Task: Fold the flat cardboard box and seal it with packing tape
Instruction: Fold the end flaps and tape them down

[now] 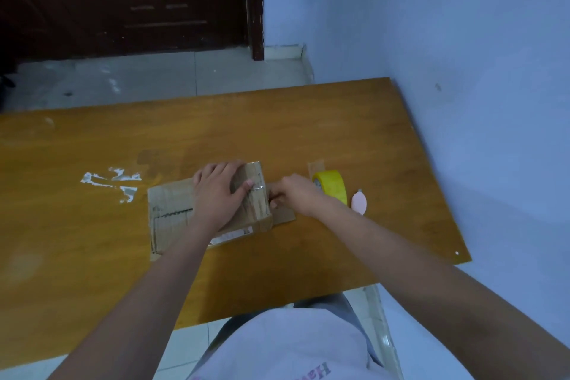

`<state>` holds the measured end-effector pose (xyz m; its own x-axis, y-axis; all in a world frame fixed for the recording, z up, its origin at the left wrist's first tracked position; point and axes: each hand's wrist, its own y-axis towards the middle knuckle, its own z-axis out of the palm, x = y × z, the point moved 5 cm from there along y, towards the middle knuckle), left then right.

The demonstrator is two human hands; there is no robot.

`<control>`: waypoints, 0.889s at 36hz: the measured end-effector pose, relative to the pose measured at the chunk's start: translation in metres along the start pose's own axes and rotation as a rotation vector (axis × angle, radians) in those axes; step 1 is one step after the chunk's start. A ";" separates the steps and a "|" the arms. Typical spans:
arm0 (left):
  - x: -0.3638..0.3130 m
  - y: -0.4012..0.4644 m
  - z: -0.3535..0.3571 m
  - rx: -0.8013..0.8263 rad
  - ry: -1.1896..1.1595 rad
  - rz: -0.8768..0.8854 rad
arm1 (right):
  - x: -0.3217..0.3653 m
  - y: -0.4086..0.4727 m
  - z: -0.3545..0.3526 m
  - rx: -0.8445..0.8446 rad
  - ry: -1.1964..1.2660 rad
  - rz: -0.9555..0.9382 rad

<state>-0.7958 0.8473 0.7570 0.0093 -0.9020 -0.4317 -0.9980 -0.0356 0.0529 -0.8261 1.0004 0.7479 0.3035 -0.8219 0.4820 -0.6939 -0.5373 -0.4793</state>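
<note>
1. Risk first: the right hand [291,193] has its fingers curled at the right end of the cardboard box [209,213], seemingly pinching a flap or a strip of clear tape there (which of the two, I cannot tell). If it pulls sideways harder than the other hand presses, the box may slide across the wooden table [92,241] or the half-formed fold may spring back open.

2. Tape could go on crooked or wrinkled, since the glossy strip near the box's right edge already looks creased, and a bubble there would weaken the seal.

3. Left hand [220,194] lies flat on top of the box, fingers straight and close together, thumb stretched toward the shiny strip; should it lift early, nothing holds the flaps down.

4. Yellow tape roll [330,187] stands on edge just behind the right hand, with a small pink object [359,202] beside it; an elbow or wrist swing could knock either one.

5. Box itself: worn brown cardboard, scuffed, with old tape residue and a white label on its near side. It sits at the middle of the table, a loose flap lying flat on the tabletop at its right end.
</note>
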 end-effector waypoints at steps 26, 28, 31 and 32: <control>-0.018 0.013 -0.003 0.122 -0.082 0.144 | -0.001 0.002 -0.010 -0.220 0.546 0.187; -0.021 0.013 -0.005 0.098 0.013 0.165 | -0.004 -0.001 -0.009 -0.254 0.567 0.176; -0.024 0.010 -0.011 0.009 0.082 0.117 | -0.006 -0.003 -0.004 -0.318 0.572 0.202; -0.025 0.007 -0.013 -0.032 0.083 0.091 | -0.006 -0.003 -0.003 -0.345 0.578 0.214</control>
<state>-0.8026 0.8643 0.7796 -0.0748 -0.9346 -0.3478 -0.9924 0.0356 0.1176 -0.8278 1.0074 0.7484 -0.1919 -0.6190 0.7616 -0.8959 -0.2063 -0.3934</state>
